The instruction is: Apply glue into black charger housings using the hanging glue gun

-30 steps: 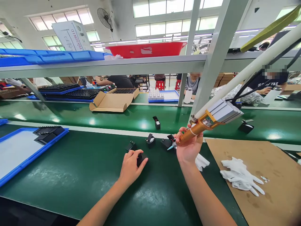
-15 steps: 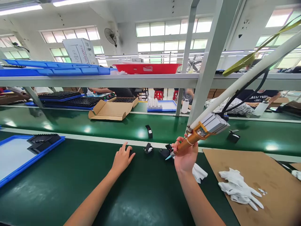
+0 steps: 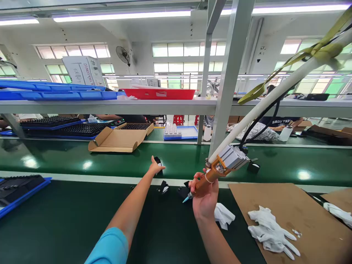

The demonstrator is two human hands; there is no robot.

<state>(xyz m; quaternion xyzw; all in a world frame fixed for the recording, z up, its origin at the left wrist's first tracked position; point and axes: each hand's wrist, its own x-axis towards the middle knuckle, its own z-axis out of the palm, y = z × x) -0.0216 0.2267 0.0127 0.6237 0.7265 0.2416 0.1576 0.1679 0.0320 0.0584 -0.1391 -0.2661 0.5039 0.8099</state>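
Observation:
My left hand (image 3: pixel 155 167) reaches out to the green belt, fingers apart, right beside a small black case (image 3: pixel 158 161) with a white part inside. It partly covers the case, and any contact is hard to make out. My right hand (image 3: pixel 205 196) is wrapped around an orange glue dispensing gun (image 3: pixel 204 184) with a light blue nozzle (image 3: pixel 187 198) pointing down and left. Just behind the nozzle lies another black case (image 3: pixel 183 192), partly hidden by the hand. A further open black case (image 3: pixel 164 187) with a white part sits between my two arms.
White gloves (image 3: pixel 271 231) lie on a brown cardboard sheet (image 3: pixel 247 198) at the right. A white cloth (image 3: pixel 224 215) is beside my right wrist. A blue tray (image 3: pixel 24 196) holds black cases at left. A metal post (image 3: pixel 227 73) and shelf edge (image 3: pixel 110 107) stand ahead.
My left hand has moved forward and right, from the near work surface to the case on the belt. My right hand still grips the dispensing gun. The camera view has tilted up.

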